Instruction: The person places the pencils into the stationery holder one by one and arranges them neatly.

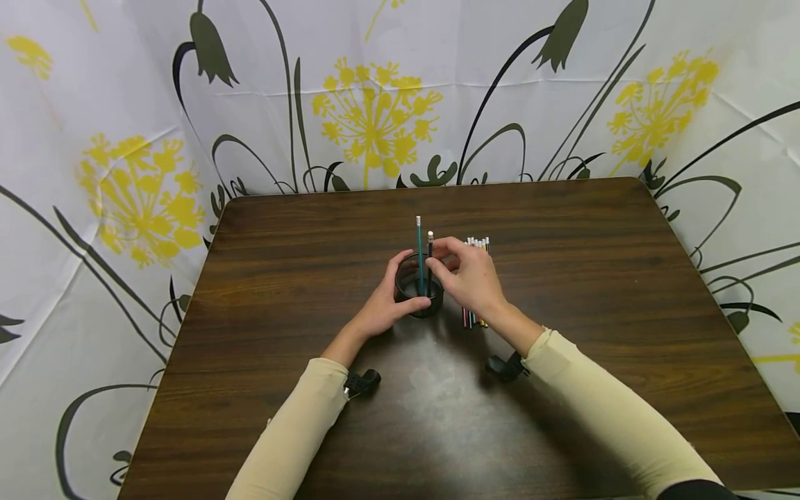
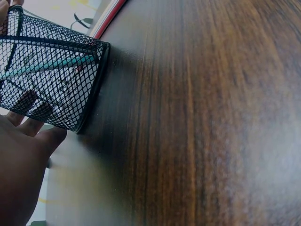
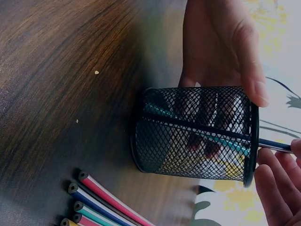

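A black mesh pencil cup (image 3: 202,134) stands on the table in front of me. My left hand (image 1: 389,302) grips it round the side, thumb near the rim. Inside leans a teal pencil (image 1: 420,253), its white eraser end up and well above the rim. A dark pencil (image 1: 430,248) dips into the cup beside it, and my right hand (image 1: 473,276) pinches it near the top between thumb and fingers. In the right wrist view, the right fingertips are right at the cup's rim.
Several striped pencils (image 3: 104,195) lie side by side on the wooden table (image 1: 281,278), just right of the cup and partly under the right hand. A flower-patterned cloth (image 1: 375,42) hangs behind the table. Each wrist carries a small black camera (image 1: 364,382).
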The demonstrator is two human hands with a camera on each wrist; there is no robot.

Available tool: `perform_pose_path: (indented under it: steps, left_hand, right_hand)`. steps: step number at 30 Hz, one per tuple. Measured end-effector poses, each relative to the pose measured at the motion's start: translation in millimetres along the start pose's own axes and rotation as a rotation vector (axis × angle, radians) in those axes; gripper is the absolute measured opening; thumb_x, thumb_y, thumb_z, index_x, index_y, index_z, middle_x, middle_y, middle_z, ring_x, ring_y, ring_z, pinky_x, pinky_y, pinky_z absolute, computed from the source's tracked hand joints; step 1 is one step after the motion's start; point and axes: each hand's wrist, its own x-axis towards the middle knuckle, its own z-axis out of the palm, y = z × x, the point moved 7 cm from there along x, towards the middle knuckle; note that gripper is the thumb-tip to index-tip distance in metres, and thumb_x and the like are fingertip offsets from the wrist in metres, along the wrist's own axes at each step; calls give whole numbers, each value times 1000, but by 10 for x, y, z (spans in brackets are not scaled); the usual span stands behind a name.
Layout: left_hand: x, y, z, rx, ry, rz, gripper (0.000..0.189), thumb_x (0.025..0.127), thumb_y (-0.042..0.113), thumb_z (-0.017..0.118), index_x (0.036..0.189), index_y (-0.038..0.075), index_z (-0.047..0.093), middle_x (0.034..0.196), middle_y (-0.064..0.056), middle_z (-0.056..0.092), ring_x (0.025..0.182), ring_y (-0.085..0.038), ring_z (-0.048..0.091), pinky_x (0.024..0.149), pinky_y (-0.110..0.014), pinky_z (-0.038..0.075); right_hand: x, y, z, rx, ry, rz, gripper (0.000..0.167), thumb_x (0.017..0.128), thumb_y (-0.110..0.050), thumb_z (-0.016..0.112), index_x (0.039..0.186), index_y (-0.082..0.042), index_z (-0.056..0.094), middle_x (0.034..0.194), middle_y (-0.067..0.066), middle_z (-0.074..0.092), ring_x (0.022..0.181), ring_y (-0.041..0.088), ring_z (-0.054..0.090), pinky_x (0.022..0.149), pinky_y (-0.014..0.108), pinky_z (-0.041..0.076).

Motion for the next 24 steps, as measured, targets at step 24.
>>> perform_pose_path:
  steps: [24]
  left_hand:
    - [59, -316, -12, 17, 13, -21, 86, 91, 13, 71, 154, 16, 13, 151, -10, 34, 138, -32, 35, 110, -58, 25]
  right_hand:
    - [181, 113, 90, -127, -7, 107, 27, 90, -18, 73, 114, -7, 70, 91, 3, 71, 73, 16, 69, 64, 33, 54]
